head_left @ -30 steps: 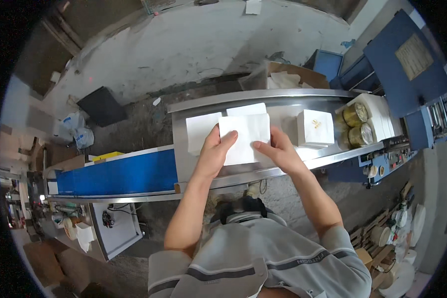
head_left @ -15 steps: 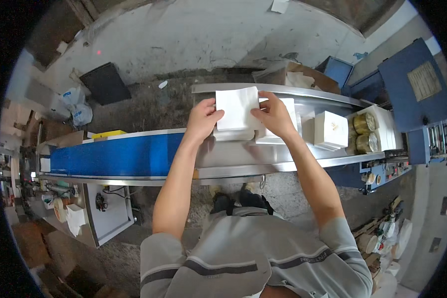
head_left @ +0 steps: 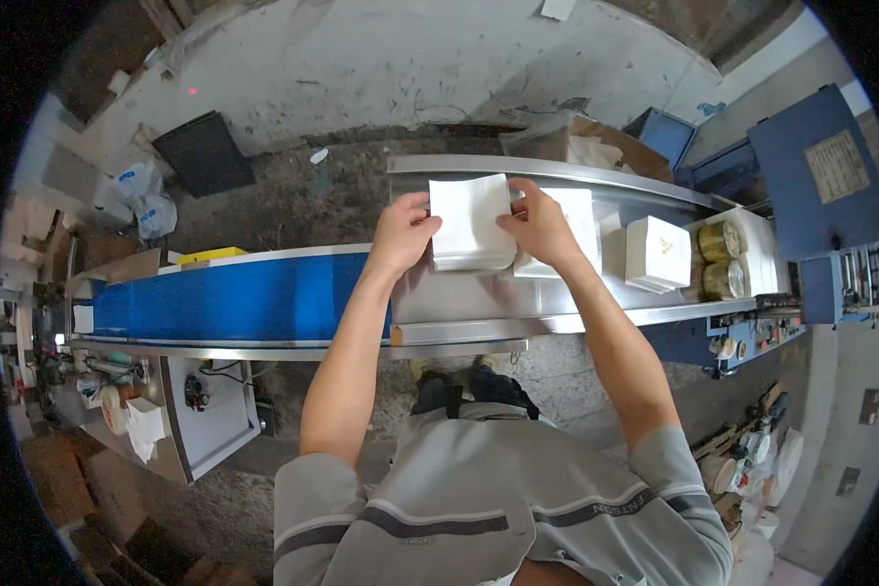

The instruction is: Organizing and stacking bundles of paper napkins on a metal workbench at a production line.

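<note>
A stack of white square paper napkins [head_left: 471,217] rests on the steel part of the long table in front of me. My left hand [head_left: 406,234] closes on its left edge, thumb toward the front. At the opposite edge my right hand [head_left: 541,229] grips the same stack, its thumb against the side. Right beside it, partly covered by my right hand and wrist, lies a second white napkin stack [head_left: 582,217]. Farther right stands another napkin stack [head_left: 658,254] with a small gold print on top.
A blue conveyor belt [head_left: 234,300] runs off to the left. Two gold-coloured rolls [head_left: 721,273] sit at the table's right end, near a blue machine [head_left: 816,176]. A raised steel rail [head_left: 557,170] borders the far side. Behind it stands an open cardboard box [head_left: 610,146].
The upper napkins, held slightly raised before, now sit down level with the stack below. Both hands keep their hold on the sides. The whole view has shifted slightly.
</note>
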`<state>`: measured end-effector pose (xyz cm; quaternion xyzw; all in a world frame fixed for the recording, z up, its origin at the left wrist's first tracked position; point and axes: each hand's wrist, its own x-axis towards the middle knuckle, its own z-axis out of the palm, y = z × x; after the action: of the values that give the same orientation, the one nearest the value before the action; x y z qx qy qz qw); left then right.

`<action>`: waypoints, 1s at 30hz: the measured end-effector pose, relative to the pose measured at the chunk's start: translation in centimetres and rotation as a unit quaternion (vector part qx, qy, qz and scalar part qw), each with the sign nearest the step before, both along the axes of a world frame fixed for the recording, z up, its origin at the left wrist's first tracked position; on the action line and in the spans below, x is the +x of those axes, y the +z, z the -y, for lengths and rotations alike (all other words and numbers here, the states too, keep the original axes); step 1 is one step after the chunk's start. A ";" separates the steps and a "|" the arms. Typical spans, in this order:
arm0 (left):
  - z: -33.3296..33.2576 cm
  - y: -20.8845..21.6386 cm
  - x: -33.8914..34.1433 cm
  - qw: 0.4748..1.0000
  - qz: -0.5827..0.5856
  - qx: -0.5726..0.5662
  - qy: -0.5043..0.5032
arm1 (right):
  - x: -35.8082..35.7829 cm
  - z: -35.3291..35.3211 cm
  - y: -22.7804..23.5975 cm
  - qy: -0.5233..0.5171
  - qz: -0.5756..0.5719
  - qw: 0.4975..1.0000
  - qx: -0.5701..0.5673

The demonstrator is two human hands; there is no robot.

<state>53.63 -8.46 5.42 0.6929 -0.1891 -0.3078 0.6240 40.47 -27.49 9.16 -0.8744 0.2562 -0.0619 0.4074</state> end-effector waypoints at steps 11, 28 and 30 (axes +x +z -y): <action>-0.1 -0.4 0.0 1.000 0.014 0.022 -0.009 | -0.4 -0.1 0.1 0.007 -0.008 1.000 0.012; 1.3 -1.5 -0.4 0.970 -0.219 -0.101 -0.043 | -3.5 -2.3 3.3 0.032 -0.012 0.999 0.003; 1.4 -2.0 -0.3 0.966 -0.235 -0.103 -0.041 | -5.0 -2.0 4.0 0.011 0.054 0.998 0.041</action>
<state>53.33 -9.91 3.41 0.5243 -0.0961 -0.4663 0.7060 35.52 -25.50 13.17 -0.8551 0.2266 -0.0946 0.4566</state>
